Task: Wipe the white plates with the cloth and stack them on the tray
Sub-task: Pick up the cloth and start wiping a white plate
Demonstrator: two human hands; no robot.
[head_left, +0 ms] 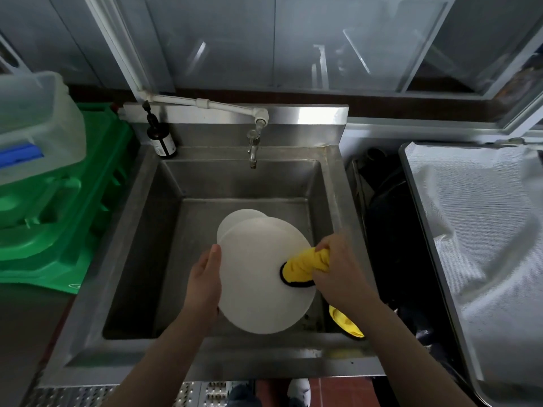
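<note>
A large white plate [252, 277] is held over the steel sink [147, 183]. My left hand [204, 284] grips its left rim, thumb on the face. My right hand [342, 271] grips a bunched yellow cloth [305, 265] with a dark edge and presses it on the plate's right side. A loose end of the cloth hangs below my right wrist. Behind the held plate, at least one more white plate [235, 223] shows in the sink basin. At the right lies a metal tray [411, 183] lined with white cloth.
A tap [253, 148] juts over the back of the sink. A dark pump bottle [161, 139] stands at the sink's back left corner. Green plastic crates [67, 218] and a clear container [32, 124] sit to the left. Dark items fill the gap between sink and tray.
</note>
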